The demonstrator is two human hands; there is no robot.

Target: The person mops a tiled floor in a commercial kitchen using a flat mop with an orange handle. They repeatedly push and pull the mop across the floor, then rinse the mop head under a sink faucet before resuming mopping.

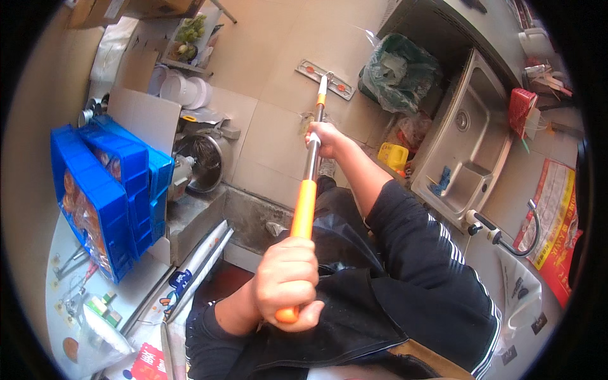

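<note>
Left hand point(288, 285), right hand point(324, 140) clenched round orange-and-silver pole point(304, 210); rectangular grey mop plate point(333, 83), upper centre, best pressed flat.

We have the mop point(304, 208) ahead of us, its head point(339, 86) on the floor point(273, 111) and the bin point(398, 76) just to the right. The sink point(489, 120) is on our right, with the tap point(486, 223) by its near end and a jug point(392, 156) to its left. On our left, crates point(120, 209) sit on a table point(142, 292), and a bowl point(220, 163) is between them and the mop.
</note>
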